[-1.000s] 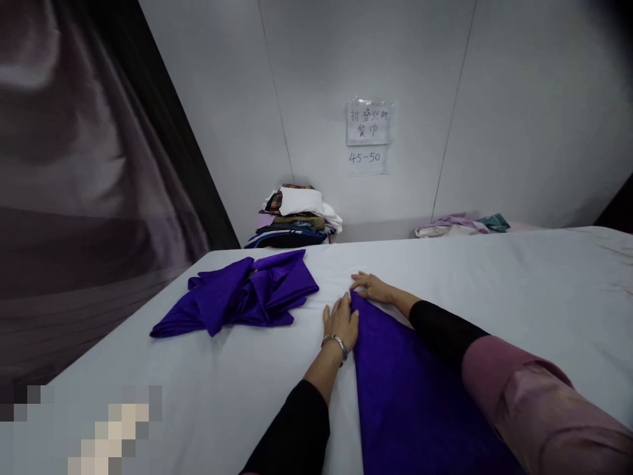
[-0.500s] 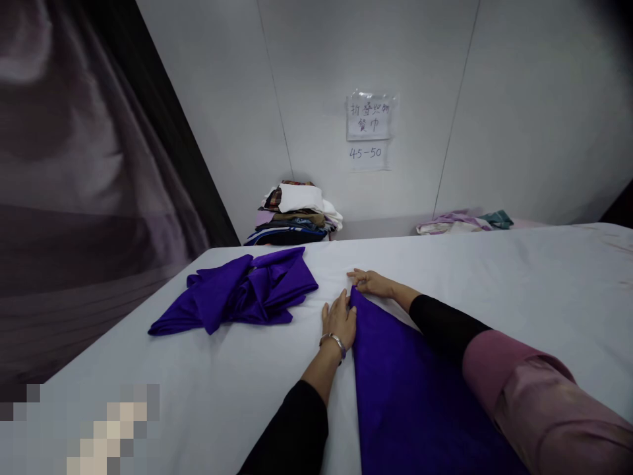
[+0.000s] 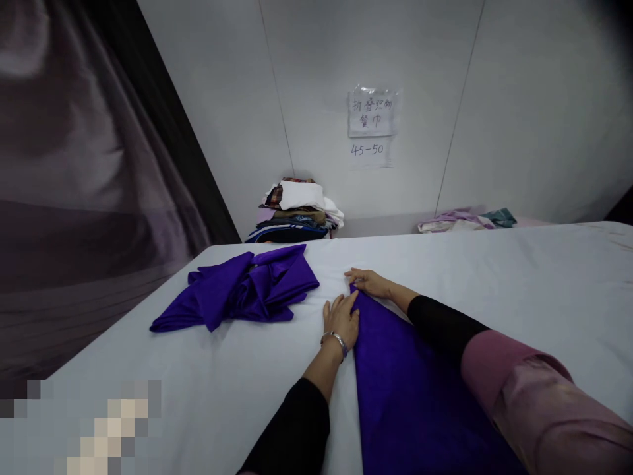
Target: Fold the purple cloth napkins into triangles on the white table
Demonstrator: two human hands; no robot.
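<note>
A purple cloth (image 3: pixel 410 389) lies flat on the white table (image 3: pixel 519 290), narrowing to a point at its far end. My left hand (image 3: pixel 340 318), with a silver bracelet at the wrist, rests flat on the cloth's left edge near that point, fingers stretched out. My right hand (image 3: pixel 368 282) lies at the tip itself, fingers extended and pressing on the corner. Both arms wear black sleeves; the right one has a pink sleeve over it.
A pile of crumpled purple cloths (image 3: pixel 247 288) lies on the table to the left. A stack of folded fabrics (image 3: pixel 297 211) and some pale garments (image 3: pixel 465 220) sit beyond the far edge by the wall. A paper sign (image 3: pixel 370 113) hangs above. A dark curtain (image 3: pixel 89 171) fills the left.
Both hands stay at the cloth's far tip. The left fingers have slid slightly toward the point; the view has shifted a little.
</note>
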